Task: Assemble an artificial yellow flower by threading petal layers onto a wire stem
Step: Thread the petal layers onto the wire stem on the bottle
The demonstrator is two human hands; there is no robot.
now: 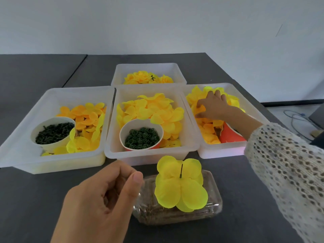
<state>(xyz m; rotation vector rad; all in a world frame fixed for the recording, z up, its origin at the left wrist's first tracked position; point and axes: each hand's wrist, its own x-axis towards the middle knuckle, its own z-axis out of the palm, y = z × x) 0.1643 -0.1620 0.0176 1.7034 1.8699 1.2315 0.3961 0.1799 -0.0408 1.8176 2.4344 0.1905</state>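
Reaching into the right tray (226, 154), right hand (213, 106) touches petals (208, 131).

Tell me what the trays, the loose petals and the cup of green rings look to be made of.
Trays: translucent white plastic, likely; light glows through the smooth walls.
Petals: thin synthetic fabric, seemingly; matte, curled edges, soft folds.
Cup: paper, probably; thin rolled white rim, orange outside.
Rings: moulded dark green plastic, apparently; identical openwork shapes.

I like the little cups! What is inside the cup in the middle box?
The cup in the middle bin is full of small dark green rings. They pile up, so the cup's bottom is hidden. Yellow petals lie around it.
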